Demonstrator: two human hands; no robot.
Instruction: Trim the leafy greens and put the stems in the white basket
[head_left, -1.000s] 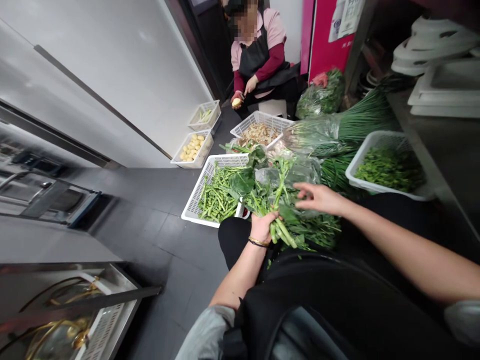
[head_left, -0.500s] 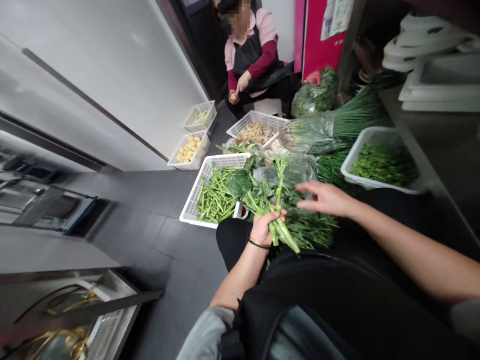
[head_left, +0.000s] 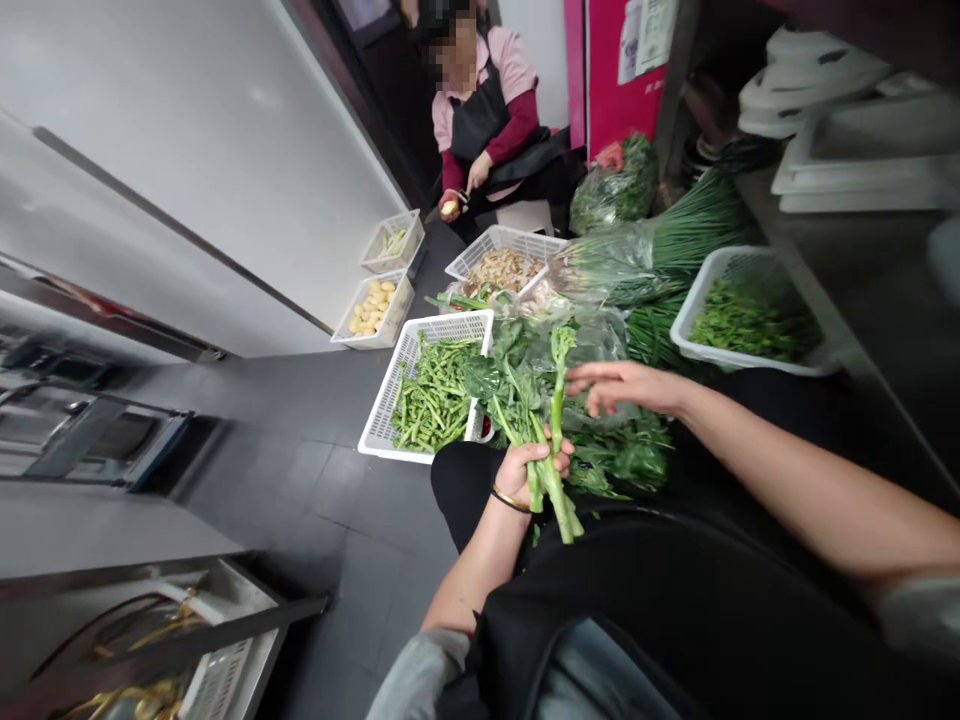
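Observation:
My left hand (head_left: pixel 529 466) is closed round a bunch of thick green vegetable stalks (head_left: pixel 551 440) above my lap; a gold bangle circles that wrist. The stalks point up and away, with leafy tops. My right hand (head_left: pixel 619 384) hovers just right of the stalk tops with fingers stretched out and nothing in them. Beneath it lies a heap of leafy greens (head_left: pixel 622 455), partly in a clear plastic bag (head_left: pixel 581 345).
A white basket of trimmed green stems (head_left: pixel 427 395) sits on the dark tiled floor ahead. Farther on are baskets of peeled pale pieces (head_left: pixel 371 308) and roots (head_left: pixel 504 268), bundled chives (head_left: pixel 660 245), and a basket of greens (head_left: pixel 750 320) at right. Another person (head_left: pixel 487 120) sits peeling opposite. Steel cabinets stand left.
My left hand has drawn the stalk bunch closer to my lap and more upright. My right hand stays open over the leafy tops, shifted slightly left.

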